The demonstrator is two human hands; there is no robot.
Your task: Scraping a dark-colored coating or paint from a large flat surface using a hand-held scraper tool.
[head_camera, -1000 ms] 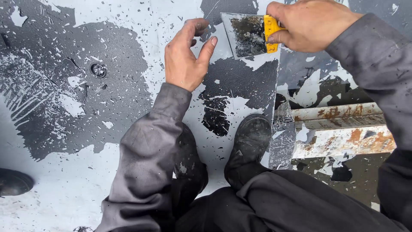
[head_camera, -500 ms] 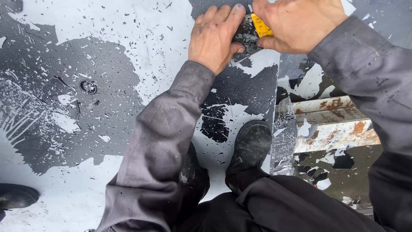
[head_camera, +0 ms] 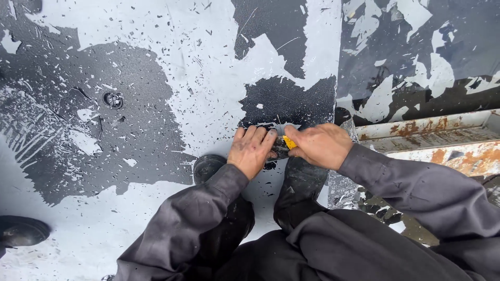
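Note:
My right hand (head_camera: 320,144) is closed around a scraper with a yellow handle (head_camera: 289,142), only a small part of it showing between the two hands. My left hand (head_camera: 251,150) lies flat beside it, fingers pressed down on the scraper's blade end against the floor. Both hands work at the lower edge of a black patch (head_camera: 289,101) where the white coating (head_camera: 208,67) has come off the dark floor. The blade itself is hidden under my fingers. My two dark shoes (head_camera: 302,182) stand just below the hands.
A rusty white metal rail (head_camera: 432,140) runs along the right. Paint flakes lie scattered over the floor. A large bare dark area (head_camera: 88,119) with a small round bolt (head_camera: 112,100) lies to the left. Another dark shoe (head_camera: 21,231) sits at the lower left edge.
Both hands and the scraper have come down towards my shoes, from the top of the view to the middle. My left hand has shifted from beside the scraper onto it.

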